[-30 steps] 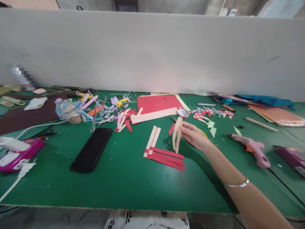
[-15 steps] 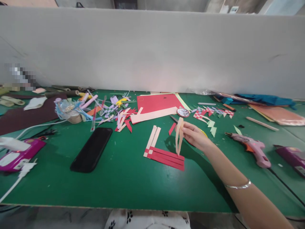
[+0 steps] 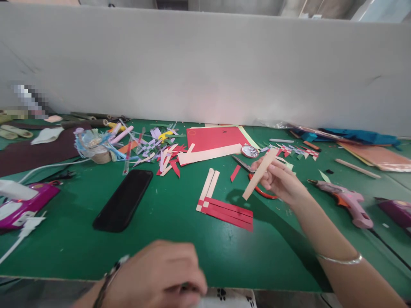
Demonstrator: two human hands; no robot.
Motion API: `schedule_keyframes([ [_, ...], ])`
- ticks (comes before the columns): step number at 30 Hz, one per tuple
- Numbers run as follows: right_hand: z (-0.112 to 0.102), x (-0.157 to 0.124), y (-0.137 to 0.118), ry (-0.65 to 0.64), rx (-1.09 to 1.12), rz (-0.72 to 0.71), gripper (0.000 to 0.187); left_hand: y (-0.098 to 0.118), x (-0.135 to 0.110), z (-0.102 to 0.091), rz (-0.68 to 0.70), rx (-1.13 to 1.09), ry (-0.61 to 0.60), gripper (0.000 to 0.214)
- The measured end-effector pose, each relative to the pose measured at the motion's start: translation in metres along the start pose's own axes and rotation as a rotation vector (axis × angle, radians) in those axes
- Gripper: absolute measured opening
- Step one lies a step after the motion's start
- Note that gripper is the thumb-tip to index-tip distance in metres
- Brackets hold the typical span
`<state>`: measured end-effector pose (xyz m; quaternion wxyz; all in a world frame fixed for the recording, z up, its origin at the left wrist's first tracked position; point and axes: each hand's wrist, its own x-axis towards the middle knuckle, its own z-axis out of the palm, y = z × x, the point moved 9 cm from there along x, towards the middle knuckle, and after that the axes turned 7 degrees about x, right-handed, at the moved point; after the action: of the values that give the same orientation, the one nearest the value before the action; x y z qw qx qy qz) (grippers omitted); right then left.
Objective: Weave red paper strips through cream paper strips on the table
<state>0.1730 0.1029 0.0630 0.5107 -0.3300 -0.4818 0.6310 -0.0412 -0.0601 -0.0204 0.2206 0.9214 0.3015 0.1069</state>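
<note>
Between the fingers of my right hand (image 3: 282, 177) is a cream paper strip (image 3: 260, 174), held up above the table and slanting down to the left. Beneath that hand lie scissors (image 3: 268, 195) with red-orange handles. My left hand (image 3: 163, 273) is low at the table's front edge, blurred, its fingers curled; whether it holds anything I cannot make out. In front of both hands lies a partly woven paper piece: red strips (image 3: 229, 214) run right and cream strips (image 3: 210, 184) point away, crossing in a small checkered corner. A short red strip (image 3: 235, 173) rests beside the scissors.
A black phone (image 3: 123, 201) lies left of the weaving. Red paper (image 3: 218, 139) and paper scraps (image 3: 170, 160) are behind it, near a round tin (image 3: 249, 151). At the right are a pink glue gun (image 3: 348, 199) and its cord; a purple power strip (image 3: 35, 203) is at the left.
My left hand has come into view at the bottom. My right hand has moved right, and the strip, looped before, now shows flat and slanted. The scissors' handles show more.
</note>
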Motion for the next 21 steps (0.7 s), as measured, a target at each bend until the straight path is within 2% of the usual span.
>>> schedule_keyframes([
  [1,-0.003,0.0,-0.001,0.025,-0.006,-0.005,0.02,0.006,0.029,-0.021,0.059,0.079,-0.028,0.017],
  [3,-0.01,0.0,-0.001,0.064,-0.015,-0.008,0.018,0.007,0.08,-0.058,0.107,0.186,0.002,0.024],
  [4,-0.012,0.0,0.0,0.074,-0.017,-0.005,0.017,0.001,0.099,-0.068,0.1,0.212,0.016,0.029],
  [6,-0.014,0.001,0.005,0.065,-0.013,0.009,0.016,-0.015,0.121,-0.065,0.085,0.251,-0.045,0.035],
  [8,-0.013,0.002,0.012,0.034,-0.007,0.043,0.017,-0.031,0.126,-0.051,0.067,0.218,-0.086,0.031],
  [11,-0.011,0.002,0.022,0.014,-0.001,0.093,0.018,-0.043,0.122,-0.037,0.039,0.145,-0.05,0.025],
  [17,-0.008,0.0,0.029,0.044,-0.036,0.128,0.02,-0.039,0.121,-0.04,0.039,0.158,0.022,0.018],
  [21,-0.006,-0.001,0.021,0.03,-0.096,0.051,0.02,-0.038,0.122,-0.043,0.059,0.195,0.035,0.019],
])
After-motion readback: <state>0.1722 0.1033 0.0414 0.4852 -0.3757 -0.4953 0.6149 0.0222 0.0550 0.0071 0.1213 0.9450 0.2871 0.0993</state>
